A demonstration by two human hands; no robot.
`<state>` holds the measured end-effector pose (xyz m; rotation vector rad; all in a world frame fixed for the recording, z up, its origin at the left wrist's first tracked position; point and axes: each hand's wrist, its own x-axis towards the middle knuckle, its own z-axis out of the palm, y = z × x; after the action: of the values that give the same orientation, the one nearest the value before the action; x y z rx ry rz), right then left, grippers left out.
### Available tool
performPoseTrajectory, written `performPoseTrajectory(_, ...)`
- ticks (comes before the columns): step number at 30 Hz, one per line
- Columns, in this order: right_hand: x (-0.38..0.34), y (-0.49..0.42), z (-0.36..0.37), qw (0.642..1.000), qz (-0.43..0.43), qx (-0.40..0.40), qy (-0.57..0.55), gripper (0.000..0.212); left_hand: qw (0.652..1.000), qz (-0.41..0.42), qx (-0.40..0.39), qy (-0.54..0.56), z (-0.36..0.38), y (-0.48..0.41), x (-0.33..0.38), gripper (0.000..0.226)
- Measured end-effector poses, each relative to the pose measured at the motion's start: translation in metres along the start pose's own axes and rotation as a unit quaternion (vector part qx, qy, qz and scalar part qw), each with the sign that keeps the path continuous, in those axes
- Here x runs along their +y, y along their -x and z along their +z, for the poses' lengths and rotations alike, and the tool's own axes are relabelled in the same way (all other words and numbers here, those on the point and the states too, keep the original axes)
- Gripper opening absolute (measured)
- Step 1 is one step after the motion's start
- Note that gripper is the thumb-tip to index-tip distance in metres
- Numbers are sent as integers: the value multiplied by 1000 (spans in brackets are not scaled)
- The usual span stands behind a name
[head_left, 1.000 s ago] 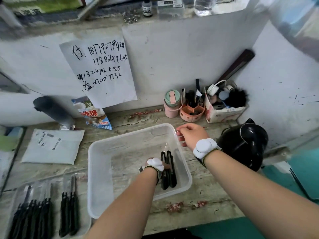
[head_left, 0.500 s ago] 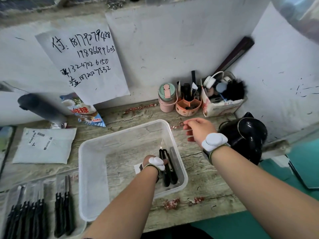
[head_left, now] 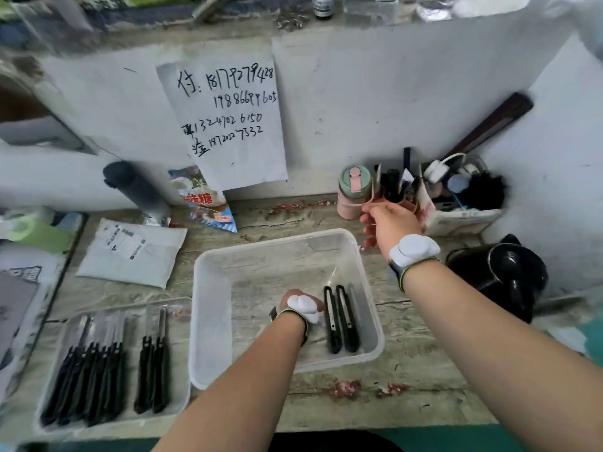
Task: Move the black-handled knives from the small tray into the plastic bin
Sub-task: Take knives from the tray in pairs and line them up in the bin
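**Two knives in the bin, most still in the tray**

Left hand [head_left: 301, 303] sat inside the plastic bin [head_left: 212, 321], just beside two black-handled knives [head_left: 341, 319] lying side by side along the bin's right wall, handles toward the near edge of the bench [head_left: 359, 409]. Fingers were hidden behind the wrist and its white wrist-worn device, so whether that hand was loose or closed could not be told; it did not clearly hold a knife. Right hand [head_left: 388, 223] was raised past the bin's far right corner, fingers curled and pinching what looked like a thin tan band, though motion blur makes that uncertain.

The small tray [head_left: 107, 419] sat at the bench's near left corner, just left of the bin. It carried a packed row of knives [head_left: 88, 383] plus a separate pair [head_left: 153, 373], all with handles toward the near edge and pale blades pointing away.

Handling judgement: knives looked slim, stiff and light; handles matte black, probably moulded plastic, and safest to take mid-handle, clear of the narrow metal blades. Packed ones may snag neighbours, so lift one or two at a time. Bin was translucent, thin-walled, rounded at the corners, likely light enough to slide on the worn, cracked wood-grain bench. Tray was clear, shallow plastic.
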<state>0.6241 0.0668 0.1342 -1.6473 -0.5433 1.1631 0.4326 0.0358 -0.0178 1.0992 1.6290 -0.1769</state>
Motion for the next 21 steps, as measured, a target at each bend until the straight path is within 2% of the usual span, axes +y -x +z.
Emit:
performPoseTrajectory(2, -12, 4, 35, 999, -7, -37, -13, 23, 986, 4, 14, 167, -32, 39, 0, 37)
performPoseTrajectory(4, -20, 3, 60, 998, -7, -59, -18, 25, 958, 8, 7, 287, -58, 62, 2, 36)
performPoseTrajectory(6, -17, 8, 104, 996, 4, -86, -2, 25, 933, 53, 15, 356, -102, 97, -16, 32)
performPoseTrajectory(9, -15, 24, 159, 993, -5, -115, 30, 24, 884, 129, 58, 446, -161, 142, -31, 10)
performPoseTrajectory(12, -5, 57, 221, 983, -7, -166, 84, 25, 837, 166, 135, 503, -224, 165, -79, 18)
performPoseTrajectory(14, 5, 79, 261, 971, -3, -212, 106, 25, 819, 143, 196, 521, -259, 167, -125, 17)
performPoseTrajectory(17, 30, 108, 317, 952, 20, -269, 142, 25, 814, 58, 272, 509, -298, 155, -208, 18)
performPoseTrajectory(21, 88, 142, 383, 918, 102, -323, 204, 22, 827, -43, 274, 489, -316, 133, -299, 11)
